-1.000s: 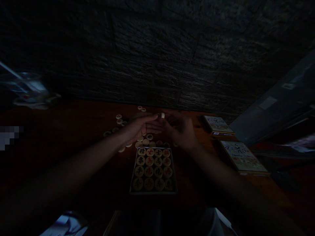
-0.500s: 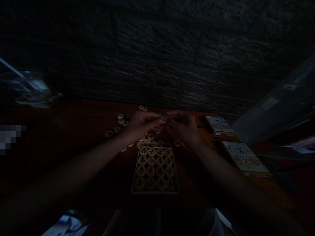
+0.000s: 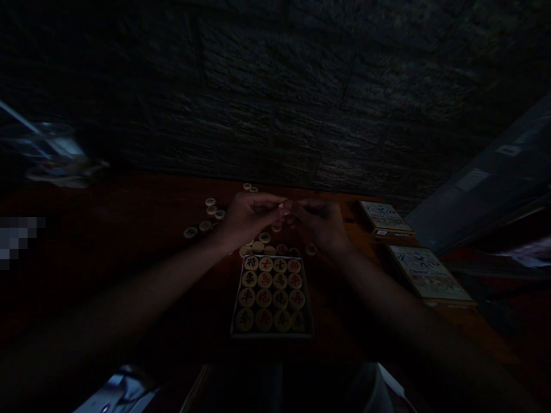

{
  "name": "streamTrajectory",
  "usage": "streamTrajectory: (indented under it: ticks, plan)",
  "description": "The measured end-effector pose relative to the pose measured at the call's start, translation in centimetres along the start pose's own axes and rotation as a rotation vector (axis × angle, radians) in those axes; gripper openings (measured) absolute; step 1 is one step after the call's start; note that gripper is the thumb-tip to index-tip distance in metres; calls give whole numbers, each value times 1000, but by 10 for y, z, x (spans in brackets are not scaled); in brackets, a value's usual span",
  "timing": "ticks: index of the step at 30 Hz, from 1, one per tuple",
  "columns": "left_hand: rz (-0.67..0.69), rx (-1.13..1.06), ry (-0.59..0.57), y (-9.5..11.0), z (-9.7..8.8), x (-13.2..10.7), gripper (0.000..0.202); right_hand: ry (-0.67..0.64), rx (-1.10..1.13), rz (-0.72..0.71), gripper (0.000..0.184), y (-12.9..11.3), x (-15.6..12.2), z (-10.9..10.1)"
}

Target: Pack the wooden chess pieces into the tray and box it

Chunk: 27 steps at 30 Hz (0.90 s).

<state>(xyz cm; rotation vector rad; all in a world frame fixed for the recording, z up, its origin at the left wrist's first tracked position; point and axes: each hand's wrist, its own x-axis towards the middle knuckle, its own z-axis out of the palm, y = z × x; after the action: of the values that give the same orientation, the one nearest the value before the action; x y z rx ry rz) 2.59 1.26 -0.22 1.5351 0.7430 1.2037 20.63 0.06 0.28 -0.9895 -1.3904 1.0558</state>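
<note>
My left hand (image 3: 246,219) and my right hand (image 3: 319,223) meet above the table, fingertips pinched together on a small pale round chess piece (image 3: 284,206). Which hand bears it I cannot tell; both touch it. Below them lies a shallow box (image 3: 233,321) filled with round wooden Chinese chess pieces marked in red and black. Loose pieces (image 3: 262,248) sit in a row just beyond the box, and more loose pieces (image 3: 210,210) are scattered to the left of my left hand.
The scene is very dark. Two flat printed boxes (image 3: 385,217) (image 3: 427,273) lie on the wooden table (image 3: 142,229) at the right. A dark stone wall (image 3: 275,97) rises behind. Clear plastic clutter (image 3: 51,155) sits far left.
Both hands have drawn closer together and lowered slightly, and the pale piece that stood out between the fingertips is now mostly covered by them.
</note>
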Motion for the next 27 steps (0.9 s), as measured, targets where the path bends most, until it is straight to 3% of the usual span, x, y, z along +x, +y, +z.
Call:
streamTrajectory:
  ticks: [5,10,13,19,23,27]
  plan:
    - [-94,-31,53,2,0,0,26,21,-8,22,37,-2,1,2]
    - [8,66,-34,2,1,-2,38,42,-12,31,38,-3,-1,3]
    - [20,98,-27,1,2,-3,43,64,-14,69,39,-4,-3,4]
    - [-4,10,-29,-3,-1,-1,42,-35,51,78,41,-5,-3,2]
    - [-46,-45,-18,-4,-6,1,47,-31,88,47,42,-1,1,-1]
    - [-92,-56,14,-2,-5,1,38,-35,61,-8,41,4,2,-3]
